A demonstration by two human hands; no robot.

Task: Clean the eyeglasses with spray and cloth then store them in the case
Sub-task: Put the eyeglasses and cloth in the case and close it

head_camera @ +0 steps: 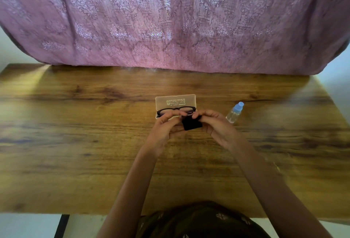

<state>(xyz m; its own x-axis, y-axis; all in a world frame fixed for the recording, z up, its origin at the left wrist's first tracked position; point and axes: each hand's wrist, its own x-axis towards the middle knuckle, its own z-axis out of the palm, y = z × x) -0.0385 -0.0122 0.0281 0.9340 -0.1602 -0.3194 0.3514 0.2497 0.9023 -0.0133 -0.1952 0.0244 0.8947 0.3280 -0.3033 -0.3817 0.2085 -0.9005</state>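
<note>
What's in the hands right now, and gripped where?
Both the left hand and right hand pinch the small black cleaning cloth along its top edge; it hangs down between them.

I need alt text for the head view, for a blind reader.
The left hand and right hand hold a black cloth before black eyeglasses in an open case on a wooden table; a spray bottle stands at right.
</note>
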